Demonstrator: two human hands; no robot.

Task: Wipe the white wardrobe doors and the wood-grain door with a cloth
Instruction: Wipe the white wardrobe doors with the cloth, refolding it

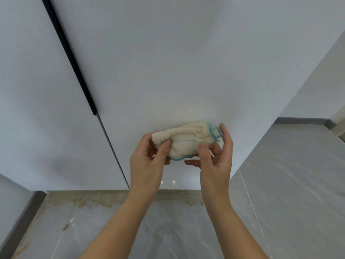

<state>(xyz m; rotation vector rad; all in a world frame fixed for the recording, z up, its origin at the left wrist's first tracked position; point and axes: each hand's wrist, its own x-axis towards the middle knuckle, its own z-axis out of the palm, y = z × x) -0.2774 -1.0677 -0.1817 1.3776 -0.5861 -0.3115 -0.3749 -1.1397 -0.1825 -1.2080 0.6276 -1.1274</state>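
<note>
Far left, a white wardrobe door [37,109] stands shut, its long black handle [69,53] running down the seam. Next along, the wider white door [168,62] fills the middle of the view, and that is where the action is. The left hand [147,161] pinches one end of the cloth [186,141], thumb on top, fingers curled underneath. The cloth, cream with a blue-edged hem, sits bunched between both hands, low in front of that middle door; whether it touches the panel cannot be told. The right hand [216,154] cups the other end, thumb pressing in, fingers loosely spread behind. This looks like a refold, gathering the cloth into a pad, not a wiping stroke. The next move calls for one hand to take the pad and press it flat against the white panel. Below, the grey floor [280,202] shows a grubby stain along the wardrobe's base. No wood-grain door is in sight.
</note>
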